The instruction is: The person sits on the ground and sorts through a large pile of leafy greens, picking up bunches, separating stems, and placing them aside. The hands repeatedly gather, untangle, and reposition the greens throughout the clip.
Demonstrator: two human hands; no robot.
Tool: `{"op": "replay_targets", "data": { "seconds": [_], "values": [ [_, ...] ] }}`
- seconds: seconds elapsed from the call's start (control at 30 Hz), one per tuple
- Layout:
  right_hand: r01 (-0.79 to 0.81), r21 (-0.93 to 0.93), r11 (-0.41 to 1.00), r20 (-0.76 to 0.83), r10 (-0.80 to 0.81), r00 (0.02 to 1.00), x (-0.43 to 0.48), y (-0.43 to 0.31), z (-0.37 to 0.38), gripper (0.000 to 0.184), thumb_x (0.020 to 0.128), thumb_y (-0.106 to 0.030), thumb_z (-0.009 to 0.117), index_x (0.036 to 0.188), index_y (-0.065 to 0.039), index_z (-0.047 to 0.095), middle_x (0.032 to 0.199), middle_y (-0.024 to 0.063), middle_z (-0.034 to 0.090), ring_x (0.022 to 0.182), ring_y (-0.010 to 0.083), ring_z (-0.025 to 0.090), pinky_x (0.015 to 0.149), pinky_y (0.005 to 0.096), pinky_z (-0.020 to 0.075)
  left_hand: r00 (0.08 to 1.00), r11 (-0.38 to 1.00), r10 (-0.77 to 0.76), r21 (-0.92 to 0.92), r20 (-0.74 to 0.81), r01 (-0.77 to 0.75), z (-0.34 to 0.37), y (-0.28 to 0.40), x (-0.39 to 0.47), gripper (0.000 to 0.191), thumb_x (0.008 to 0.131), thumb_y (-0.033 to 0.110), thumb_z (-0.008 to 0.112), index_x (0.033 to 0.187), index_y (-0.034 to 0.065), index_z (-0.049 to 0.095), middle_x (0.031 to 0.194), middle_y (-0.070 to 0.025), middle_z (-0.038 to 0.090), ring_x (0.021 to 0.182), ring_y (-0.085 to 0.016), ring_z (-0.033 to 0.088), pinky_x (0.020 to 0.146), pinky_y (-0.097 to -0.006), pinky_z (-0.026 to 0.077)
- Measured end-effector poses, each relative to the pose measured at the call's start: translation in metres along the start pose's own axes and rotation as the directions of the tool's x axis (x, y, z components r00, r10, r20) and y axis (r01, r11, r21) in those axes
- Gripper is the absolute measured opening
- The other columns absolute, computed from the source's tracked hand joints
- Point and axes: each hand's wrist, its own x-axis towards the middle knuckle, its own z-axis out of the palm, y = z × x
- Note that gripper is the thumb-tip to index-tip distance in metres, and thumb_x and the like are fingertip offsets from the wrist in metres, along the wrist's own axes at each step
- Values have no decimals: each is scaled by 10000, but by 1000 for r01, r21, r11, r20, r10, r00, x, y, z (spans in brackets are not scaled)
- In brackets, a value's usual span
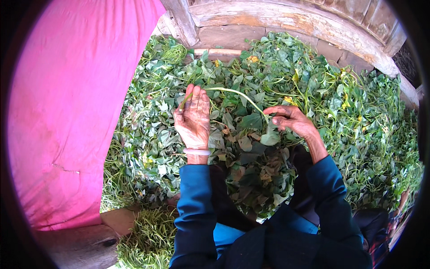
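A long pale-green leaf stalk [240, 93] arches between my two hands. My left hand [193, 117], palm turned up and a pale bangle [197, 152] at its wrist, holds one end; the stalk runs behind the fingers and its tip shows by the thumb. At the other end, the thumb and forefinger of my right hand [290, 119] pinch the stalk close to a drooping green leaf [270, 136]. Beneath both hands spreads a thick heap of cut leafy vines [231, 114], some leaves wilted or brown.
A pink cloth [74, 111] hangs on the left above a wooden board [79, 245]. Stripped green stems [151, 232] are piled at the lower left. A weathered wooden beam [268, 15] curves along the back. Another person's forearm [404, 199] and plaid clothing appear at the lower right.
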Motion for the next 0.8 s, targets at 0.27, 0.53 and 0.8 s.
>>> {"op": "replay_targets", "data": {
  "seconds": [0.27,0.53,0.8],
  "values": [
    [-10,26,1000,118,7,993,4,15,7,168,818,-156,655,923,-26,672,679,-15,578,580,60,492,531,226,397,993,888,36,459,-111,19,7,-12,-5,402,835,101,612,1178,-56,472,974,-173,623,908,-249,614,841,-362,512],
    [116,199,973,116,-141,983,3,17,10,134,811,-138,612,805,-4,606,776,91,658,718,164,604,747,296,468,969,802,192,594,-155,-64,4,-5,-1,256,870,196,591,1053,22,550,685,-24,553,620,-131,519,600,-278,456],
    [-83,-765,639,-277,-209,938,21,51,17,104,764,-75,516,750,10,575,627,101,607,523,162,562,520,296,466,940,422,340,889,25,-177,30,-18,-19,117,859,119,596,915,18,611,908,-100,624,689,-136,568,619,-268,491]
  ]
}}
